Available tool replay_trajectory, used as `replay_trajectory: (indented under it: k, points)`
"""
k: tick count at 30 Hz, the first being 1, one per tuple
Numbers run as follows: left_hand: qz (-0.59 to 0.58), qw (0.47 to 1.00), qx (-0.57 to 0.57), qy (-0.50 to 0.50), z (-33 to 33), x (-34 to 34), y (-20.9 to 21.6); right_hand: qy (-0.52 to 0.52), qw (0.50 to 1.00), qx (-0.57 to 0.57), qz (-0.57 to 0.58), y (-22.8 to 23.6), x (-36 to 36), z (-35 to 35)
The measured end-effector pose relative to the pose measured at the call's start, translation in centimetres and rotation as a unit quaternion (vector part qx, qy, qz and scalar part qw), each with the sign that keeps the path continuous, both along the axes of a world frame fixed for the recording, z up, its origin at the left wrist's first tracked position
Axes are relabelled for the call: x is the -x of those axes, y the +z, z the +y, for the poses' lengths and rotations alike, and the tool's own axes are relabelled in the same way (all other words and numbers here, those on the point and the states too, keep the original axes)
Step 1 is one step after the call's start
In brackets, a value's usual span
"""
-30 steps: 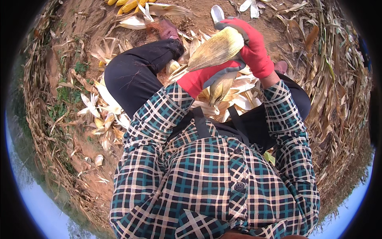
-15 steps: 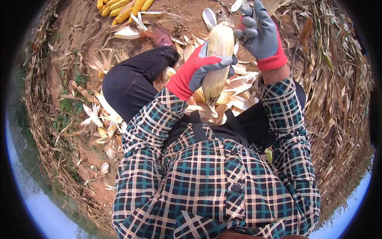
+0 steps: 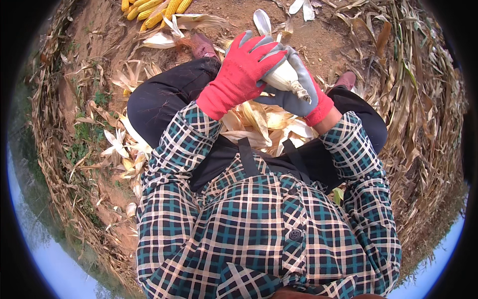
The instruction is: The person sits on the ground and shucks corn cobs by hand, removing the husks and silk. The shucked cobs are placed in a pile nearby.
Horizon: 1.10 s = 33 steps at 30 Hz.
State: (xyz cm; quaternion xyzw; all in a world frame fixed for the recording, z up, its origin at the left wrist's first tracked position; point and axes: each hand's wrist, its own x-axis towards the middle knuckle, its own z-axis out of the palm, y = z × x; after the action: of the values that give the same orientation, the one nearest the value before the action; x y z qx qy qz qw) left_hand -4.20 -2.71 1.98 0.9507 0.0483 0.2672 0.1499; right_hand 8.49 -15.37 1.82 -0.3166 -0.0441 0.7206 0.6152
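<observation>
Both my hands, in red gloves with grey palms, are closed on one ear of corn (image 3: 283, 76) still in pale husk. The ear lies tilted, its stubby stalk end toward my right wrist. My left hand (image 3: 244, 67) curls over its far end from above, back of the glove up, hiding that end. From below and the right, my right hand (image 3: 304, 95) cradles the ear against its palm. Loose dry husks (image 3: 271, 122) are heaped between my legs, just below the hands.
Several bare yellow cobs (image 3: 154, 12) lie piled on the soil at the far left. White husk pieces (image 3: 262, 22) are scattered beyond my hands. Dry corn stalks and leaves (image 3: 413, 109) are banked along my right, with more at the left.
The ear has swung round, its stalk end now nearer me instead of far. My right hand, raised and apart before, has come down onto the ear; my left has turned over its far end.
</observation>
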Motion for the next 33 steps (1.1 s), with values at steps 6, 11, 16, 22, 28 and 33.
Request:
replay_trajectory:
  k: [6, 11, 16, 22, 28, 33]
  points:
    - [-0.023, 0.993, 0.070, -0.089, -1.4, 0.4, 0.8, -0.117, 0.974, -0.080, -0.174, -1.0, -1.1, 0.9]
    - [-0.247, 0.865, 0.437, 0.012, -1.7, -0.3, 0.1, -0.117, 0.992, -0.042, -0.011, -1.3, -2.2, 2.9]
    - [-0.059, 0.659, 0.744, 0.095, -1.9, -0.5, -1.3, -0.125, 0.977, -0.055, -0.164, -0.2, -1.0, 3.9]
    - [-0.034, 0.593, 0.804, 0.018, -1.8, -0.2, -2.0, -0.089, 0.945, -0.060, -0.309, 1.2, -0.2, 4.3]
    - [0.004, 0.810, 0.567, 0.151, -2.1, -0.4, -2.7, -0.156, 0.927, -0.114, -0.321, 2.1, -2.0, 5.3]
    - [0.076, 0.563, 0.823, -0.015, -3.1, 0.1, -0.1, -0.150, 0.958, -0.135, -0.205, 2.1, -2.8, 4.5]
